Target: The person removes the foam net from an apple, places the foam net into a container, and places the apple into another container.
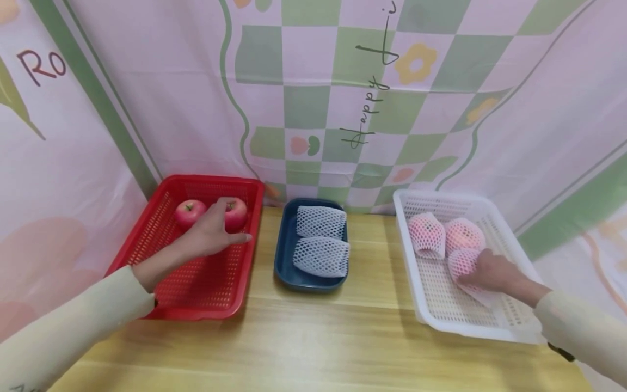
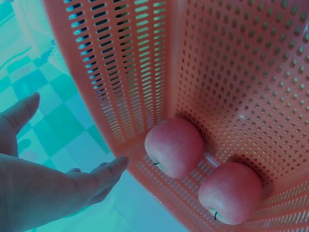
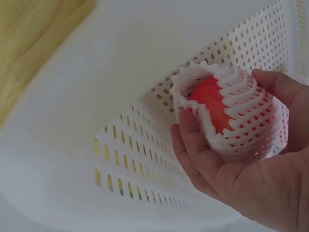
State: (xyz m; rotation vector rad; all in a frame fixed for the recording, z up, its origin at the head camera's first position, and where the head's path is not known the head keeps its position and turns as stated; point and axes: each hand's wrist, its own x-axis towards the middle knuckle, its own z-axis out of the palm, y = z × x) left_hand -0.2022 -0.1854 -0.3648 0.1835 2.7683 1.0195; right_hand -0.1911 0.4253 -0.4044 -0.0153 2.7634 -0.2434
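Observation:
In the head view my left hand is over the red basket, with thumb and fingers spread and nothing held. It overlaps the nearer of two red apples; the other apple lies to its left. The left wrist view shows the fingers stretched out beside the basket rim, apart from both apples. My right hand holds an apple in a white foam net inside the white basket. Red skin shows through the net's open end in the right wrist view.
Two more net-wrapped apples lie at the back of the white basket. Between the baskets, a dark blue tray holds two white foam nets. Everything stands on a wooden table, with a patterned cloth behind.

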